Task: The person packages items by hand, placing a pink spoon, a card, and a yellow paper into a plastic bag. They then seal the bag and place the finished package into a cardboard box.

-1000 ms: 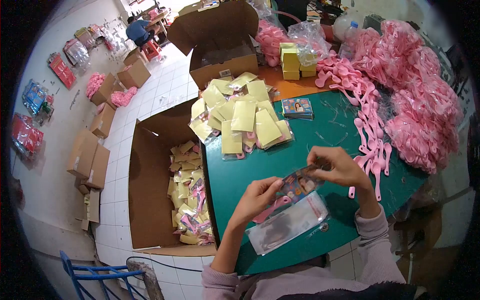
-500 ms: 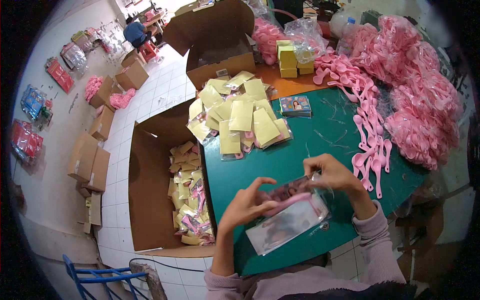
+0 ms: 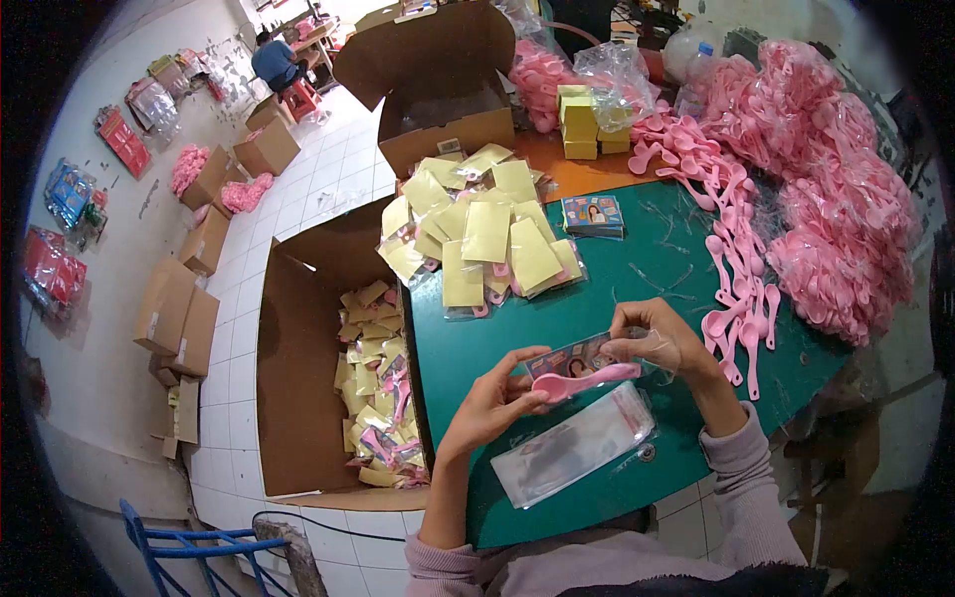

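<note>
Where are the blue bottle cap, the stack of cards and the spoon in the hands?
Cap (image 3: 705, 48): head view, its blue top.
Cards (image 3: 591, 212): head view, the top card's face.
Spoon (image 3: 597, 378): head view, its pink handle.

1. Green worktop (image 3: 463, 363): open strip between packet heap (image 3: 484, 231) and left hand (image 3: 489, 403), continuing toward the loose spoons (image 3: 737, 298).
2. Far left corner: blocked by heap.
3. Beyond right hand (image 3: 662, 338): gap between card stack (image 3: 592, 217) and spoons, crossed by thin clear strips (image 3: 657, 284).
4. Right edge: loose spoons; bagged spoons (image 3: 846, 209) bulk up behind.
5. Toward near edge: clear sleeves (image 3: 572, 448) lie flat, low obstacle.
6. Left edge: carton (image 3: 293, 388) alongside.
</note>
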A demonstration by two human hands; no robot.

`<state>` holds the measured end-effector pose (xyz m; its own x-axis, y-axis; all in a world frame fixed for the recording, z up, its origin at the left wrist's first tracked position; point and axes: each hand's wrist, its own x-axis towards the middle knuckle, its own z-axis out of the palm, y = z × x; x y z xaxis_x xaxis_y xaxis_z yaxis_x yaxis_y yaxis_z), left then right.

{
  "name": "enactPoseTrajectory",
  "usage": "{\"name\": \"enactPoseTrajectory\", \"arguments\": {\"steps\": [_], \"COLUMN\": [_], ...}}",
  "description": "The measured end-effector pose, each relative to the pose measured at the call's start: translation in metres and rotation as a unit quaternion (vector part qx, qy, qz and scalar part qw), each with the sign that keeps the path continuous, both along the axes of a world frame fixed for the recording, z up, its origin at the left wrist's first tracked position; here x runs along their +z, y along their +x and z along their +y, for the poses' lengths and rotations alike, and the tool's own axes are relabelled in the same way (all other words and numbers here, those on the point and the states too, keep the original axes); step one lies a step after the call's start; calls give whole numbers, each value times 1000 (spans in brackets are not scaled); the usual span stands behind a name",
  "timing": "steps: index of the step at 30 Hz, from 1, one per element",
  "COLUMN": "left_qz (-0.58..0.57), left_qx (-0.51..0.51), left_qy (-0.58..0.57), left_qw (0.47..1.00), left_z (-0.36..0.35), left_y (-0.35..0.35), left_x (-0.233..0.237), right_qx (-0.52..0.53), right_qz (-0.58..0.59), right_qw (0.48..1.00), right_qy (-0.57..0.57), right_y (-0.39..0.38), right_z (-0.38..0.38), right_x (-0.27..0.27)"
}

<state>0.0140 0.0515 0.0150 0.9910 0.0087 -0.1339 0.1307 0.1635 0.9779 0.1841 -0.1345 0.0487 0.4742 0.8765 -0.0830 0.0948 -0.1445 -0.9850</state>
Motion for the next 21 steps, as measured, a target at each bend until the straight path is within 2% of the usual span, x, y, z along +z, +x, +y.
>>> {"name": "enactPoseTrajectory", "arguments": {"steps": [1,2,3,5,6,7,9,11,13,17,21], "left_qz": [-10,-20,-21,39,72,75,128,132,115,115,102], "left_qx": [66,132,131,126,53,53,56,47,54,49,94], "left_qy": [103,203,203,-1,-94,-95,-196,-198,-181,-159,-90], "left_qw": [992,970,970,991,992,991,971,970,975,979,986], "left_z": [-1,-3,-5,-13,-18,-25,-39,-40,-42,-46,-49], "left_y": [-1,-1,0,-3,-9,-14,-25,-32,-38,-40,-36], "left_x": [-5,-7,-6,1,7,10,9,-6,-14,-15,-14], "right_qx": [-3,-56,-108,-90,-72,-71,107,146,135,125,92], "right_qz": [-1,-73,-144,-186,-231,-228,-279,-287,-377,-369,-383], "right_qw": [1000,996,984,978,970,971,953,946,916,920,918], "right_qy": [1,-1,-3,3,11,10,46,33,-28,-35,-40], "right_y": [-1,-2,-4,-15,-21,-25,-37,-44,-55,-68,-64], "right_z": [0,0,0,3,4,4,2,-1,-4,2,13], "right_x": [1,3,6,16,19,18,13,5,2,-13,-26]}}
